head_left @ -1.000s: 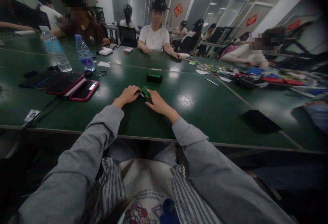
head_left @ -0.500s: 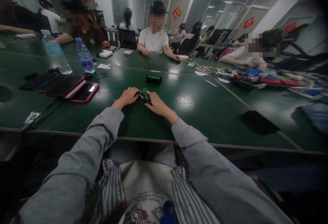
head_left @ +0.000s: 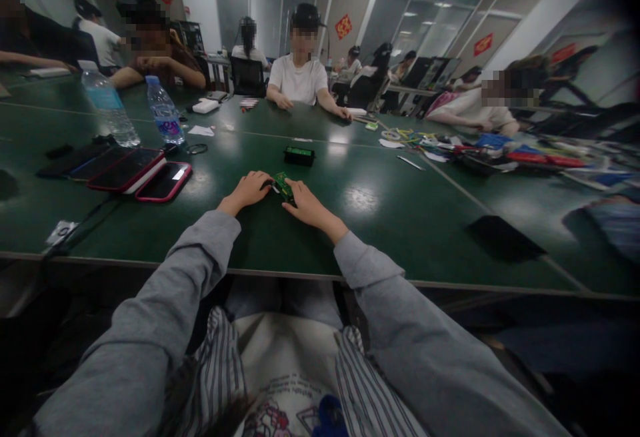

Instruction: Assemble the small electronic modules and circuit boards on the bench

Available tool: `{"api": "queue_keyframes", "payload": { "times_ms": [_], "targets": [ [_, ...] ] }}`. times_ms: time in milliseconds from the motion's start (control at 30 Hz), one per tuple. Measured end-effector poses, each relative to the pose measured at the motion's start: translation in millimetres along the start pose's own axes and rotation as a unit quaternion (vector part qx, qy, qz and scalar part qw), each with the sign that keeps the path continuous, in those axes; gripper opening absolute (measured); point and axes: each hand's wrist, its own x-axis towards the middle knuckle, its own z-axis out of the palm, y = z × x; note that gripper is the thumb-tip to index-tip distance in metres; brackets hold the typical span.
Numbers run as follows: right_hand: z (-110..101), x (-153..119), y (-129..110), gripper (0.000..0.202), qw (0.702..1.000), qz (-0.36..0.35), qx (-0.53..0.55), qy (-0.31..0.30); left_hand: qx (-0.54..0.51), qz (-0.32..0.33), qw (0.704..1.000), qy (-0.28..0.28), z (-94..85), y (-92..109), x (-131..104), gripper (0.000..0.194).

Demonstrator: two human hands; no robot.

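A small green circuit board (head_left: 283, 185) lies tilted on the dark green table between my hands. My left hand (head_left: 250, 190) is closed at the board's left side, its fingers round a small dark part there that is too small to name. On the board's right side rests my right hand (head_left: 307, 202), its fingertips on the edge and its thumb apart toward me; the fingers look closed on the board. Just beyond them sits a black box (head_left: 299, 155) with a green board in its top.
Two bottles (head_left: 167, 117) and red-edged phones (head_left: 164, 182) stand or lie at the left. A pile of cables and tools (head_left: 520, 154) is at the right, with a black flat object (head_left: 505, 237) nearer. Several people sit around the table (head_left: 400, 224).
My hands and the board have barely moved. At the far left, a person in brown has raised a hand toward the face.
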Motion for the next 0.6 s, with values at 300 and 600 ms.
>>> {"api": "queue_keyframes", "payload": {
  "times_ms": [300,600],
  "targets": [
    [-0.7,-0.6,-1.0,0.065,1.0,0.007,0.01,-0.002,0.007,-0.007,1.0,-0.003,0.1,-0.4,0.6,0.032],
    [-2.7,-0.6,-4.0,0.063,1.0,0.005,-0.002,0.002,0.005,-0.006,1.0,-0.001,0.0,-1.2,1.0,0.032]
  ]
}}
